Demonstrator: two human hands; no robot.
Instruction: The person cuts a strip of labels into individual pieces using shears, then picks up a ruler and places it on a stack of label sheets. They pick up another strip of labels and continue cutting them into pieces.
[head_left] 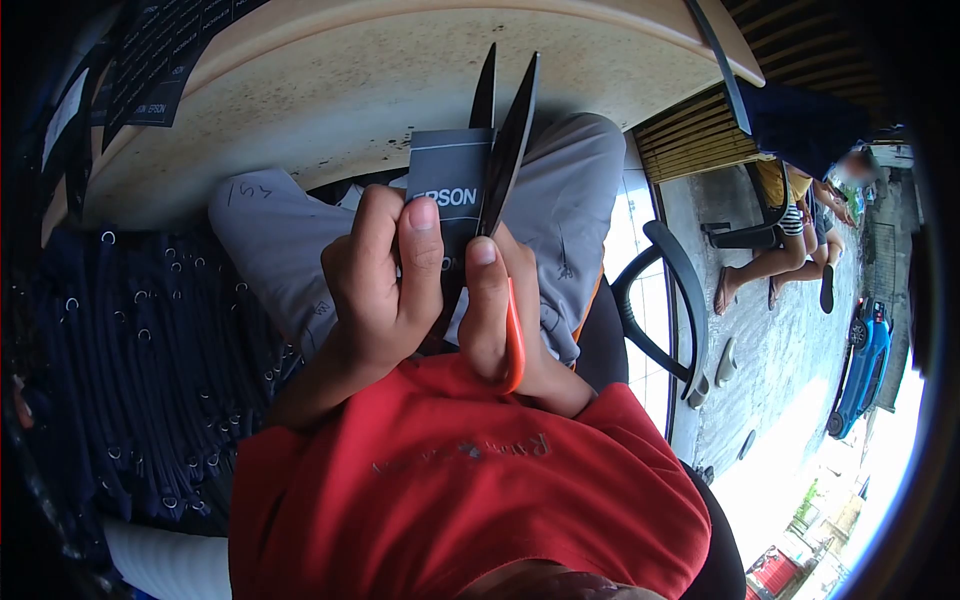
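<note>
My left hand (pixel 388 265) pinches a dark grey label strip (pixel 445 168) printed with "EPSON" between thumb and fingers. Fine pale lines cross the strip, and its lower part runs down behind my left thumb. My right hand (pixel 495 300) is closed around the scissors (pixel 514 145), whose orange handle shows below the thumb. The scissor blades are apart and point up, away from me. One blade passes in front of the strip's right edge; the other goes behind it, with its tip showing above. Both hands are close together over my lap.
A worn tabletop (pixel 370 75) runs along the front. Printed dark label sheets (pixel 160 75) hang at upper left. Many dark blue straps with metal rings (pixel 150 370) lie at left. A chair armrest (pixel 690 300) stands at right; beyond are seated people (pixel 795 220) and a blue car (pixel 860 370).
</note>
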